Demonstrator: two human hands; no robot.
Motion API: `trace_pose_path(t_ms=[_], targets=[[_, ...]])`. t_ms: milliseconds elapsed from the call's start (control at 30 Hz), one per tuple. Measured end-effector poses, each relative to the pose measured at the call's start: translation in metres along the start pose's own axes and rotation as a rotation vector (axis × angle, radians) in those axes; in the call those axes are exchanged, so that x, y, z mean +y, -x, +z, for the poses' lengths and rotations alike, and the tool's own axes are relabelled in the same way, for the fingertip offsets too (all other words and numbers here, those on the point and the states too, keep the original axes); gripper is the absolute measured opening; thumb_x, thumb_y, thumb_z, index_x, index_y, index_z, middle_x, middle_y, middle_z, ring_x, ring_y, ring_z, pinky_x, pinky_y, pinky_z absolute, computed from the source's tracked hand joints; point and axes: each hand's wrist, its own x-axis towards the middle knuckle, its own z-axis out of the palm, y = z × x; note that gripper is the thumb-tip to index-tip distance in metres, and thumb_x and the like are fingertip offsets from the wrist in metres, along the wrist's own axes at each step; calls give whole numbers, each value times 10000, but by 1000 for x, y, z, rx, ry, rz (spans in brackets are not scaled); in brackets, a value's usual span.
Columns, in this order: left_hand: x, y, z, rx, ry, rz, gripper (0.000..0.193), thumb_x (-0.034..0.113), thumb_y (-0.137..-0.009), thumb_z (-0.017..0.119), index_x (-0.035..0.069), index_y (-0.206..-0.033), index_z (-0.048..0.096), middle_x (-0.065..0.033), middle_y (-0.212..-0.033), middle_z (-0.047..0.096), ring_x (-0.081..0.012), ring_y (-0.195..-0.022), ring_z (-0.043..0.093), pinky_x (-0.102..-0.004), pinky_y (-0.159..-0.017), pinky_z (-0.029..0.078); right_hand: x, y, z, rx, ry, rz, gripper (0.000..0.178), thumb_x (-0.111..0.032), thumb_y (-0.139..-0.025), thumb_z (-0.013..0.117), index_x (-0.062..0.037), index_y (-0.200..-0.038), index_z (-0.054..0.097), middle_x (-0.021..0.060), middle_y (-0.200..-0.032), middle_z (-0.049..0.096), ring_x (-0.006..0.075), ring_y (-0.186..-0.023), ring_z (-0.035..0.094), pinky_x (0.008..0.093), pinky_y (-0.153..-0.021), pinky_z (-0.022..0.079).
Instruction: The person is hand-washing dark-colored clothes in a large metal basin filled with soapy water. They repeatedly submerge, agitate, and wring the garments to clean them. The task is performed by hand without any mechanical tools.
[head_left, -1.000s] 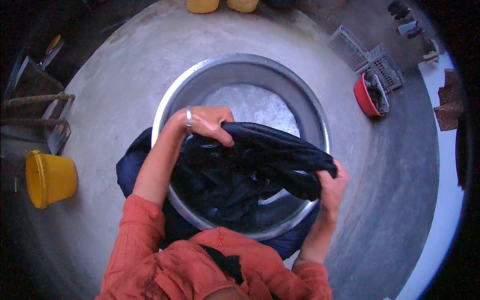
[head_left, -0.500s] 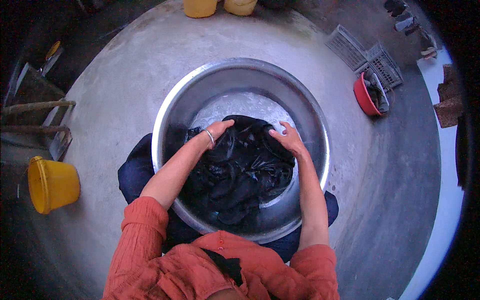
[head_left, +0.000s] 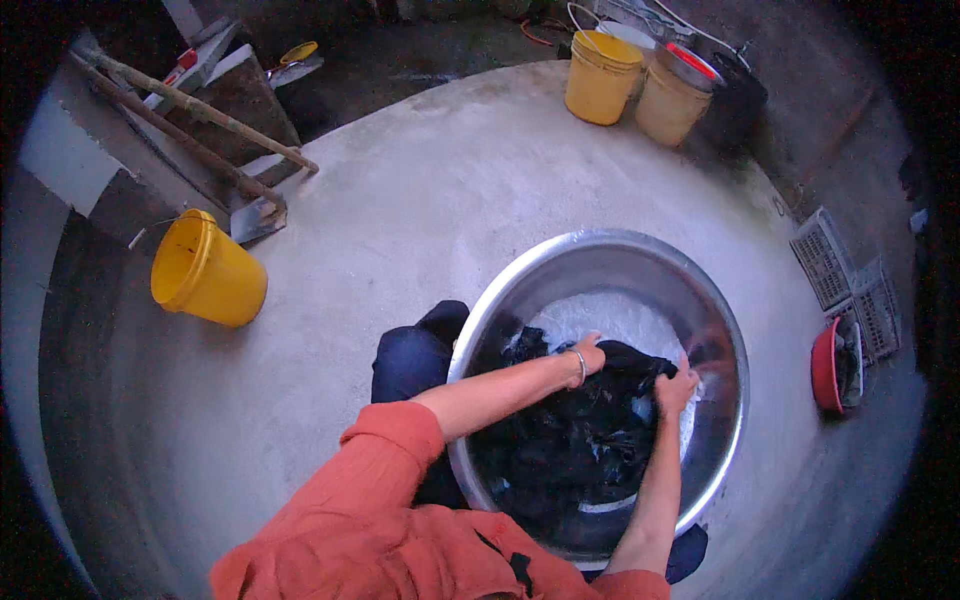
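Observation:
A wide metal basin (head_left: pixel 640 258) stands between my knees, with black wet cloth (head_left: pixel 570 435) bunched in it. Some pale water (head_left: pixel 610 312) shows at the basin's far side. My left hand (head_left: pixel 588 354), with a bracelet at its wrist, grips the cloth's far edge; most of its fingers are hidden. To its right, my right hand (head_left: pixel 677 388) holds another part of that edge near the basin's right wall. The cloth is stretched between both hands. Whether it is one garment or more, I cannot tell.
A yellow bucket (head_left: pixel 230 280) stands on the concrete floor at left, near a shovel (head_left: pixel 260 218) and wooden poles (head_left: pixel 200 110). Two more buckets, one yellow (head_left: pixel 600 85) and one paler (head_left: pixel 672 105), stand far off. At right are a red tub (head_left: pixel 825 372) and grey crates (head_left: pixel 825 262).
My view has swung left, so the basin appears farther right and lower. My right hand has closed on the cloth, and its far edge is now drawn out between my hands.

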Motion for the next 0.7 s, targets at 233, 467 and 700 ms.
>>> trace_pose_path(t_ms=[233, 467, 700], targets=[[-36, -39, -4, 115, 194, -11, 431, 40, -792, 419, 121, -1212, 471, -148, -1147, 529, -284, -1045, 497, -361, -869, 408, -2, 9, 21, -762, -637, -94, 123, -115, -738, 583, -25, -655, 580, 39, -752, 571, 137, -768, 537, 265, -702, 423], [-50, -53, -1, 75, 207, 64, 728, 315, -733, 659, 50, -1319, 317, -131, -1127, 527, -234, -989, 517, -348, -833, 418, -39, 41, 11, -241, 131, -333, 563, -349, -706, 663, -106, -1187, 501, 238, -1181, 414, 394, -1085, 402, 454, -901, 352], [-26, -24, -2, -226, 454, 100, 428, 450, -743, 647, 80, -941, 559, -48, -847, 572, -164, -757, 537, -311, -668, 444, -119, 100, -55, -118, -541, -388, 201, -120, -630, 658, -12, -754, 543, 165, -987, 490, 311, -928, 505, 363, -802, 409]])
